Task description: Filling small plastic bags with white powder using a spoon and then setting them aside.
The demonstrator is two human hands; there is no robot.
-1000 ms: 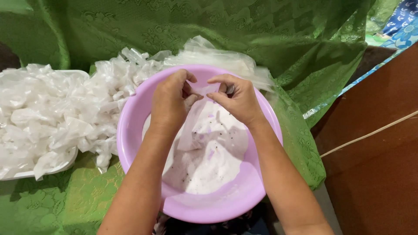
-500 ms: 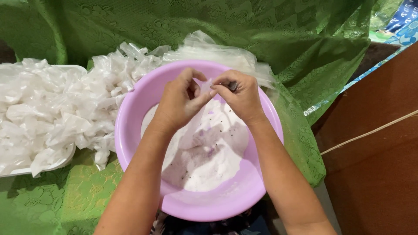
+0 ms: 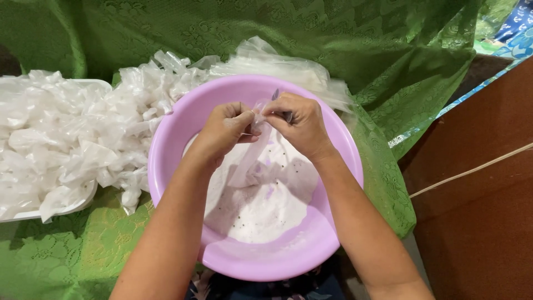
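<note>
1. Hands over basin: our left hand (image 3: 225, 130) and right hand (image 3: 300, 125) meet above the middle of the lilac plastic basin (image 3: 333, 244), knuckles up, fingertips nearly touching.
2. Grip: both hands are pinched shut on the top edge of one small clear plastic bag (image 3: 250, 158). Left thumb and forefinger clamp one side of the mouth; right fingers clamp the other.
3. Bag position: it hangs from the fingers, slanting down and to the left, with its lower end just over the white powder (image 3: 266, 205). We cannot tell whether the bag tip touches the powder.
4. Powder: white, with a few dark and lilac specks, filling the basin floor and heaped toward the near side.
5. Change against a second ago: then the hands sat a little apart, with the bag spread loosely between them; half a second ago they closed in; now they are drawn tight together and the bag hangs as a narrow strip.
6. Unchanged: basin, cloth and pile hold the same places.
7. Surroundings: a pile of small white packets (image 3: 61, 133) lies just left of the basin on a white tray (image 3: 33, 214); a green patterned cloth (image 3: 344, 39) covers the surface; bare brown surface (image 3: 477, 222) to the right.
</note>
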